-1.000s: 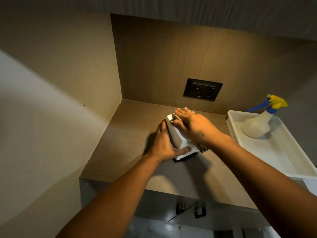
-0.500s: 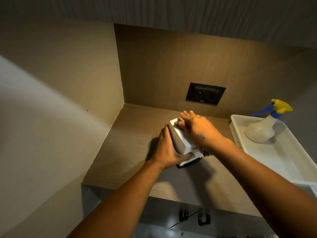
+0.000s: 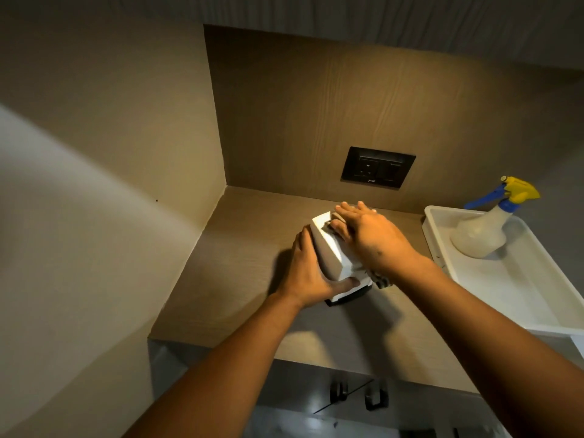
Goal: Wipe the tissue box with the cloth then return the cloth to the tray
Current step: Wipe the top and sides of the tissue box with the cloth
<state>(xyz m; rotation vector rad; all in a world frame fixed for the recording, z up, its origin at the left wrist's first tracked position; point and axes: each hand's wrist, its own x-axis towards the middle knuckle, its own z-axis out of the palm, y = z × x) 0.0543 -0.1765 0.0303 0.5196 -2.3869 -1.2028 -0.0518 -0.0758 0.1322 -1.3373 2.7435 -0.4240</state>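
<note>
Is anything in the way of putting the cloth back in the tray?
No. Nothing visible lies on the counter between the cloth, under the right hand on the tissue box, and the tray. The spray bottle stands at the tray's far end.

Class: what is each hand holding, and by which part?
The left hand grips the tissue box by its left side, thumb on its near end. The right hand presses the cloth flat on its top.
</note>
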